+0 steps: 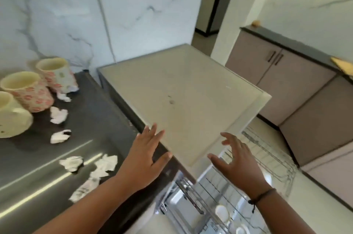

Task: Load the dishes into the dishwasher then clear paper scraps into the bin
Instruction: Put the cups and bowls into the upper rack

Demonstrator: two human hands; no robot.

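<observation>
- Nearest to us, our left hand [147, 154] lies flat with straight fingers on the corner where the dark counter [34, 159] meets the pale top of the dishwasher [183, 96]; it holds nothing.
- Our right hand [236, 160] hovers with fingers spread and slightly bent above the pulled-out wire rack [267, 159], also holding nothing.
- Low in the rack we see a few white dishes [222, 212], so loading seems partly done.
- To the left on the counter lie crumpled paper scraps [104, 165], from just beside our left forearm back toward the mugs.
- Farther left stand three mugs [28, 90], two with a red pattern and one plain, not yet in the rack.
- We judge the loading step is in hand; the next move calls for a reach left to a mug, then a set-down in the rack with care for the wire tines.
- The scraps wait for afterwards.
- No bin shows anywhere in view.
- The rack's lower part is cut off by the frame edge and blurred, so we cannot count the dishes or tell their kind.
- Beyond, cabinets [267, 65] line the far wall.
</observation>
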